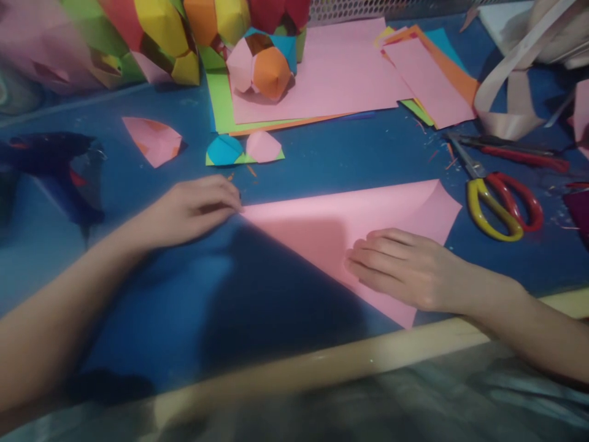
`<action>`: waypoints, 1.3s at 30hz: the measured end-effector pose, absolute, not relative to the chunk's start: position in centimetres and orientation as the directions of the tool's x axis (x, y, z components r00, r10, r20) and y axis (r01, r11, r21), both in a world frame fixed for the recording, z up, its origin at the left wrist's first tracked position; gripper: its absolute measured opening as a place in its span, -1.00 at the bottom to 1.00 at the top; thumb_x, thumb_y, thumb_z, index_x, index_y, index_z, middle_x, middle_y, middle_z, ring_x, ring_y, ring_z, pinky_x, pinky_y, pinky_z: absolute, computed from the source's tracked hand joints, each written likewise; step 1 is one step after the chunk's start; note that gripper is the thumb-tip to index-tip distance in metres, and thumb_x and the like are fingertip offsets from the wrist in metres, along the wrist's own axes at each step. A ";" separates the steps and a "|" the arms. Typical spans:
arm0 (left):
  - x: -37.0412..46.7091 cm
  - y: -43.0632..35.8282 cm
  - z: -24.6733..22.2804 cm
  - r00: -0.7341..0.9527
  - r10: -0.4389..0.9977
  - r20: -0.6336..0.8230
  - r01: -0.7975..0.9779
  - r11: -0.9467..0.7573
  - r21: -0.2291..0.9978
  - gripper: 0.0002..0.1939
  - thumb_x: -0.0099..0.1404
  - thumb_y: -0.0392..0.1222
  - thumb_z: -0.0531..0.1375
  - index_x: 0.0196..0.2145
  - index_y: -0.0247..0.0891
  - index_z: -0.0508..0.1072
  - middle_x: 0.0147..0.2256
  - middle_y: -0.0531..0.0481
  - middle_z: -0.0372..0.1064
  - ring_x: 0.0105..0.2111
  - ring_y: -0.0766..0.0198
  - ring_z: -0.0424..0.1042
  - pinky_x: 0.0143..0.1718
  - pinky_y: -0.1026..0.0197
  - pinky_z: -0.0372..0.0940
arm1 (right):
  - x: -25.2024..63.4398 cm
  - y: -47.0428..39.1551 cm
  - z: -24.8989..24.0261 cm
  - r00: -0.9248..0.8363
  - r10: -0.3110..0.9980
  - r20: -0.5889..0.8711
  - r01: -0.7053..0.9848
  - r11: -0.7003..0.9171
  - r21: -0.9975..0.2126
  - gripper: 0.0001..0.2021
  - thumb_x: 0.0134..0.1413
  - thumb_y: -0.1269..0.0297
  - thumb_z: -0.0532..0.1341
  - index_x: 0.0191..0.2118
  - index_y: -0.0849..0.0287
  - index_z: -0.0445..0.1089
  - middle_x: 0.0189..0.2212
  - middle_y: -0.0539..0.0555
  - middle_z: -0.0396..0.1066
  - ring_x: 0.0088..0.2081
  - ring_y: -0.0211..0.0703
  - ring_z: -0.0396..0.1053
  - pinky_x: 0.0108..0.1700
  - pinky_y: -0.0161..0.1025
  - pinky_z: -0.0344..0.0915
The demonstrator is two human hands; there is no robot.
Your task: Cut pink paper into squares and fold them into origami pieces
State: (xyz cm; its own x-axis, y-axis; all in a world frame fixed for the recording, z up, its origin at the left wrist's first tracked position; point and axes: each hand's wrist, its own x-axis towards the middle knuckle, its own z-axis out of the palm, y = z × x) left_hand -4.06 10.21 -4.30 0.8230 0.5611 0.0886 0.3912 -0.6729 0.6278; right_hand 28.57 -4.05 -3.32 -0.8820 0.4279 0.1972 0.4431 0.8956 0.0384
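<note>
A paper-craft workspace, probably in a home or hobby room. The blue desk (322, 166) carries loose coloured paper sheets (340, 73) at the far side, folded paper shapes (243, 149), scissors (499, 199) and ribbon (515, 98) at right. Finished multicoloured paper models (161, 37) stand far left.

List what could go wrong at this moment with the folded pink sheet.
1. The left hand only pinches the tip of the pink sheet, so that corner may slip and skew the fold.
2. The right hand presses flat near the table's front edge; the sheet's lower corner lies close to it and could slide off.
3. The curled upper right corner may crease unevenly.
</note>
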 end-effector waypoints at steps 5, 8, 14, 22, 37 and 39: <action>-3.9 10.2 -4.2 0.828 0.549 0.114 0.371 -0.690 0.622 -0.85 0.28 -0.17 0.11 -0.35 -0.15 0.48 -0.31 -0.03 0.43 -0.26 0.23 0.44 -0.17 0.18 0.34 | 28.4 -4.1 -3.1 -0.880 0.432 0.196 0.448 0.893 0.046 -0.68 0.21 0.61 -0.08 -0.18 0.33 0.41 -0.21 0.20 0.47 -0.17 -0.11 0.38 -0.18 -0.12 0.35; -3.9 10.2 -4.2 0.830 0.542 0.132 0.355 -0.696 0.624 -0.86 0.29 -0.19 0.11 -0.35 -0.15 0.48 -0.32 -0.04 0.43 -0.27 0.23 0.44 -0.19 0.18 0.34 | 28.5 -4.1 -3.0 -0.880 0.429 0.207 0.445 0.894 0.041 -0.67 0.22 0.60 -0.09 -0.21 0.33 0.42 -0.23 0.21 0.48 -0.19 -0.10 0.38 -0.18 -0.11 0.35; -4.2 10.4 -4.5 0.841 0.527 0.125 0.347 -0.701 0.623 -0.87 0.30 -0.20 0.11 -0.31 -0.15 0.47 -0.28 -0.03 0.42 -0.24 0.24 0.42 -0.15 0.16 0.34 | 28.6 -4.2 -3.0 -0.887 0.429 0.171 0.443 0.895 0.055 -0.64 0.23 0.59 -0.10 -0.20 0.29 0.43 -0.22 0.19 0.48 -0.15 -0.12 0.38 -0.14 -0.10 0.36; -4.3 10.6 -4.5 0.860 0.487 0.150 0.311 -0.736 0.601 -0.88 0.31 -0.26 0.11 -0.28 -0.19 0.46 -0.26 -0.01 0.41 -0.23 0.28 0.40 -0.14 0.16 0.34 | 28.6 -4.3 -2.8 -0.887 0.436 0.153 0.450 0.890 0.069 -0.66 0.22 0.60 -0.07 -0.20 0.28 0.44 -0.18 0.18 0.48 -0.14 -0.13 0.38 -0.13 -0.11 0.38; -4.4 10.7 -4.5 0.871 0.462 0.168 0.282 -0.751 0.597 -0.88 0.29 -0.32 0.13 -0.27 -0.22 0.46 -0.26 -0.02 0.40 -0.22 0.29 0.40 -0.15 0.18 0.33 | 28.5 -4.3 -2.9 -0.882 0.438 0.176 0.445 0.895 0.003 -0.75 0.23 0.53 0.02 -0.27 0.28 0.45 -0.22 0.16 0.49 -0.17 -0.13 0.37 -0.18 -0.14 0.34; -4.3 10.6 -4.5 0.872 0.459 0.168 0.282 -0.754 0.593 -0.88 0.29 -0.34 0.13 -0.28 -0.24 0.47 -0.27 -0.03 0.40 -0.23 0.29 0.40 -0.16 0.19 0.32 | 28.4 -4.3 -2.8 -0.879 0.443 0.176 0.447 0.894 -0.016 -0.78 0.23 0.51 0.04 -0.29 0.28 0.44 -0.23 0.16 0.49 -0.19 -0.12 0.37 -0.20 -0.15 0.33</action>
State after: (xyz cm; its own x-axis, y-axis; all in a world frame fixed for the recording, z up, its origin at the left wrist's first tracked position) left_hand -4.31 10.62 -4.50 0.8725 0.4587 0.1684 0.2820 -0.7541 0.5931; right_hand 28.42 -4.26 -2.80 -0.8791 0.4429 0.1764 0.4474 0.8942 -0.0156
